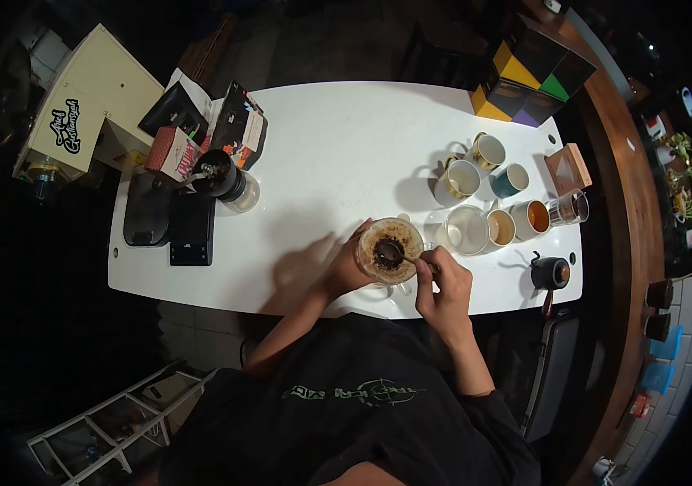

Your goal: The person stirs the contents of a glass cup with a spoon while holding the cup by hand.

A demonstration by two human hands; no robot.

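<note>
A coffee dripper [412, 235] lined with a stained filter is near the table's front edge, with dark wet grounds [386, 243] at its bottom. My left hand [349, 264] is closed around the dripper's left side, its fingers partly hidden behind it. My right hand [448, 290] pinches the handle of a spoon [405, 258], whose bowl dips into the grounds. Clear glass with a handle [404, 288] shows below the dripper, mostly covered. Just to the right stands a wide clear glass vessel [467, 229].
Several cups, including a teal one [511, 180], stand right on the white table [321, 146]. Beyond them are a drinking glass [570, 208] and a small black pot [551, 273]. At left are a grinder [228, 182], a black scale [192, 243] and boxes. Patterned boxes [530, 77] stand back right.
</note>
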